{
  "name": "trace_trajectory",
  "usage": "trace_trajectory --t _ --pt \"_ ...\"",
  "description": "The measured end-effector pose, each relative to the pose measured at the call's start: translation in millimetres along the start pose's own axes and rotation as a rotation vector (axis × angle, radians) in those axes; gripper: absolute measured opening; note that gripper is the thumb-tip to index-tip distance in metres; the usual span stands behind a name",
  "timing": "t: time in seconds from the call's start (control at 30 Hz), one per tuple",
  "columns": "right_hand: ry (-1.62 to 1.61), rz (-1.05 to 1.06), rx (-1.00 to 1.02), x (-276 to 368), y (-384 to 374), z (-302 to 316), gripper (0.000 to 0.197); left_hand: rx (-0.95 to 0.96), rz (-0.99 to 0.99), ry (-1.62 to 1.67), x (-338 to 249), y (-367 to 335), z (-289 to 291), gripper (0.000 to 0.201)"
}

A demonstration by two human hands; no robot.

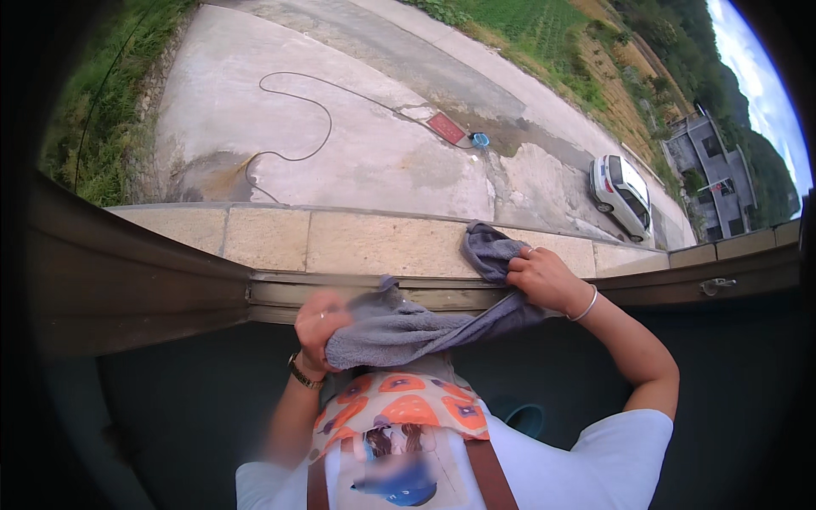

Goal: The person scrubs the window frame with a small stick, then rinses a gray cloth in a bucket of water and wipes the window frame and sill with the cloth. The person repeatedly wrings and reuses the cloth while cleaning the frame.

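A grey-purple towel [408,330] stretches between my hands over the window frame [374,295]. My left hand [320,327], blurred by motion, is closed on the towel's left end on the near side of the frame. Farther out, my right hand [548,279] grips the bunched other end, and that bunch rests on the pale stone ledge [374,242] outside. The towel sags toward my body and hides part of the frame and ledge.
Dark window panels [136,272] flank the opening, with a clear latch [718,286] at right. Below lies a concrete yard [391,161] with a hose [327,127], red mat [446,128], blue bucket [480,140] and white car [621,197]. A round bucket [525,420] stands inside, behind me.
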State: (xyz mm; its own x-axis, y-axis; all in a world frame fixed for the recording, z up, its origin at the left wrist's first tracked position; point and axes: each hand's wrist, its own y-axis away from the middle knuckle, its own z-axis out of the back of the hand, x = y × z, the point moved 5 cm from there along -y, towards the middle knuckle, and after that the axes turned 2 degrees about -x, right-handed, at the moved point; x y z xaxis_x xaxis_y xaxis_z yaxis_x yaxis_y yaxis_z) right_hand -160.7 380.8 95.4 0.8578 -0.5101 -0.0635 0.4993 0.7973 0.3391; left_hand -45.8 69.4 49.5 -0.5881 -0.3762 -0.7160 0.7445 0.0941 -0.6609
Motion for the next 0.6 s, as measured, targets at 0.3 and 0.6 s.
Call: trace_trajectory --t 0.3,0.6 --pt "-0.184 -0.143 -0.099 5.4 1.9 -4.9 0.015 0.067 -0.032 0.064 -0.4 -3.0 -2.7 0.031" --pt "-0.723 -0.173 -0.753 78.9 -88.9 8.0 0.024 0.056 0.031 0.085 5.0 -1.0 -3.5 0.027"
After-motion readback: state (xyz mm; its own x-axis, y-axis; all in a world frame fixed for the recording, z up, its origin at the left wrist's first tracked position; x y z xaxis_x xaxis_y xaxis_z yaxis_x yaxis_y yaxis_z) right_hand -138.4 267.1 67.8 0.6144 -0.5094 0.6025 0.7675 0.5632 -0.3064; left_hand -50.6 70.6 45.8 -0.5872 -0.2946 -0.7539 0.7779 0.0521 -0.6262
